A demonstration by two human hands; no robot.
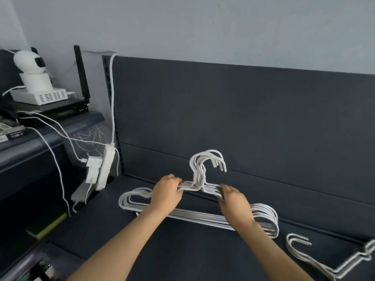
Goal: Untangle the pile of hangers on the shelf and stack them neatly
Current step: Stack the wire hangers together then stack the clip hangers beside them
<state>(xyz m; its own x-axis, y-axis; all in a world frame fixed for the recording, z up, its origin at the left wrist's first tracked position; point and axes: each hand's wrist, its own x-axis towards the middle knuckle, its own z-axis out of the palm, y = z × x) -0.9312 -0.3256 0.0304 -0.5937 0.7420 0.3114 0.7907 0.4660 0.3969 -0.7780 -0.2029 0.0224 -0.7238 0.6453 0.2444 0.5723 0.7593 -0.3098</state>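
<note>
So both hands were on the same bundle here. The stack of hangers (194,217), all white and lined up pretty evenly, lay on the dark shelf (182,254) close to the dark back panel (243,118), with the hooks (207,163) bunched together and sticking up against that panel. The left hand (168,192) had its grip curled over the top bars just left of the necks, fingers wrapped around the wires. The right hand (233,201) did the same just right of the necks, its grip closed on the shoulder wires from above. Couldn't tell how many hangers were in the stack, they overlapped too much. The left ends of the bundle poked out past the left wrist and the rounded right ends showed past the right forearm, resting on the shelf. Off at the lower right corner sat at least 2 loose hangers (326,270), apart from the stack, hooks pointing toward it, partly cut off by the frame edge. On the left side, a white power strip (105,169) with plugs in it hung beside the shelf upright, fed by a white cable (111,98) that ran down from above. Further left a small white camera (30,61) sat on a white box (38,96), next to a black antenna (81,74).
</note>
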